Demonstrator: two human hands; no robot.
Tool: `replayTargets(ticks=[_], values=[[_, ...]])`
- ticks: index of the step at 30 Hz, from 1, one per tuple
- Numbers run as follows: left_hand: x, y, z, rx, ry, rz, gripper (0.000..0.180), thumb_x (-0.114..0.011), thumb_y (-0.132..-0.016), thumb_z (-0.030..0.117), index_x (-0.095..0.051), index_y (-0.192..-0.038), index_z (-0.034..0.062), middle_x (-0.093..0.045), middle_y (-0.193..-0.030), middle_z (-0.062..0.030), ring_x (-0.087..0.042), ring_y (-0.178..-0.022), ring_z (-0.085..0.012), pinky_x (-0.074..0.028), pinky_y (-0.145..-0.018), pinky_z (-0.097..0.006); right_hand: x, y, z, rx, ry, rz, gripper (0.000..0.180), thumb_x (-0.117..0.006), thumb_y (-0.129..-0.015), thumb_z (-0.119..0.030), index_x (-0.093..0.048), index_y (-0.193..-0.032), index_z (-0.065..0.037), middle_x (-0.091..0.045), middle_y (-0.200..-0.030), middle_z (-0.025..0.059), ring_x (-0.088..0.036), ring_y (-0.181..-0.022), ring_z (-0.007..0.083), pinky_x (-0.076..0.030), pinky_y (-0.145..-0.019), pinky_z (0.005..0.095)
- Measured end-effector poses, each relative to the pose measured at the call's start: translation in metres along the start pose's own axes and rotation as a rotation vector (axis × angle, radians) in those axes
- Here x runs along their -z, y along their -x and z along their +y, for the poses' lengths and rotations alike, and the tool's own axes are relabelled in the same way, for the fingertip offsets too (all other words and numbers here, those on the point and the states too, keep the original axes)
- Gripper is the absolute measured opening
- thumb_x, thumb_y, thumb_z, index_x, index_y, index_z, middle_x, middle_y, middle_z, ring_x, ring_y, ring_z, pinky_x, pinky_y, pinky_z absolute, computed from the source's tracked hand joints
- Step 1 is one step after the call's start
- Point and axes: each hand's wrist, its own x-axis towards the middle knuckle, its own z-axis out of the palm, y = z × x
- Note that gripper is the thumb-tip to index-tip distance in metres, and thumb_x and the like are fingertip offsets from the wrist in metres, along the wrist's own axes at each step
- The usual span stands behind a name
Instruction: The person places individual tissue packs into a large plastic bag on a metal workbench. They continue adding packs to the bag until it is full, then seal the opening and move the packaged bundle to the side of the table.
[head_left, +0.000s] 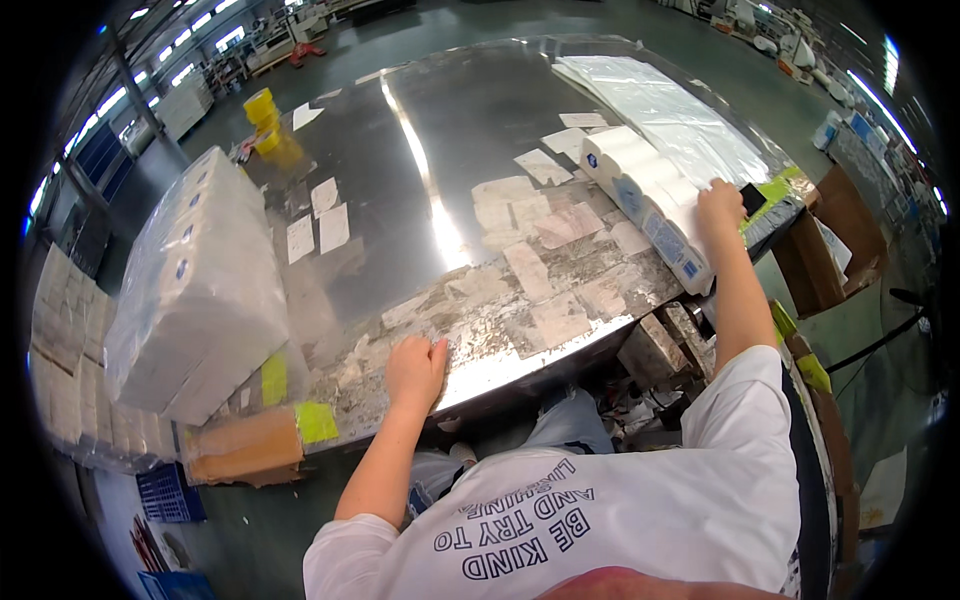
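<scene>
A long pack of white paper rolls (650, 205) in clear printed wrap lies at the table's right side, its near end close to the front edge. My right hand (720, 208) is at the pack's right flank, fingers curled against it; the fingertips are partly hidden. Close by the front edge of the metal table (365, 190), my left hand (415, 370) rests with its fingers folded in and its thumb sticking out. Nothing shows in it. Beyond the pack lies a stack of flat clear plastic bags (665, 110).
A large wrapped bundle of roll packs (200, 300) stands on the table's left side, with more wrapped packs (75, 350) beyond it. Yellow tape rolls (262, 115) sit at the far left corner. Paper labels (333, 227) are scattered about. An open cardboard box (825, 245) is at the right.
</scene>
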Motion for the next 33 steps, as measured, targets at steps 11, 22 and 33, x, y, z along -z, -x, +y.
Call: replayTargets(ticks=[11,22,33], values=[[-0.009,-0.001,0.001,-0.069,-0.061,0.063,0.033,-0.066,-0.084,0.029,-0.054,-0.065,0.0041,-0.057,-0.078,-0.013,-0.054,-0.081,-0.0356,-0.044,-0.071,-0.045,-0.073,-0.055,-0.011,-0.028,-0.419,-0.532,0.062,-0.051,-0.088,-0.049,-0.064,-0.118,0.004,-0.063,-0.119,0.0262,-0.058,-0.114,0.0422,-0.042,-0.101,0.0441],[-0.006,-0.004,0.004,-0.049,-0.072,0.013,0.031,-0.066,-0.084,0.027,-0.053,-0.065,0.0049,-0.055,-0.076,-0.0127,-0.053,-0.079,-0.0357,-0.043,-0.07,-0.046,-0.136,-0.123,-0.006,-0.173,-0.065,-0.455,0.074,-0.068,-0.078,-0.039,-0.041,-0.145,-0.02,-0.019,-0.156,0.013,-0.007,-0.146,0.0402,-0.032,-0.106,0.0645],[-0.003,-0.007,0.005,-0.063,-0.126,-0.01,0.032,-0.065,-0.083,0.03,-0.056,-0.064,0.0065,-0.057,-0.076,-0.0125,-0.054,-0.08,-0.0351,-0.044,-0.07,-0.045,-0.157,-0.141,-0.009,-0.119,0.115,-0.486,0.061,-0.063,-0.082,-0.035,-0.046,-0.137,-0.015,-0.033,-0.147,0.0133,-0.024,-0.138,0.039,-0.039,-0.102,0.0553]])
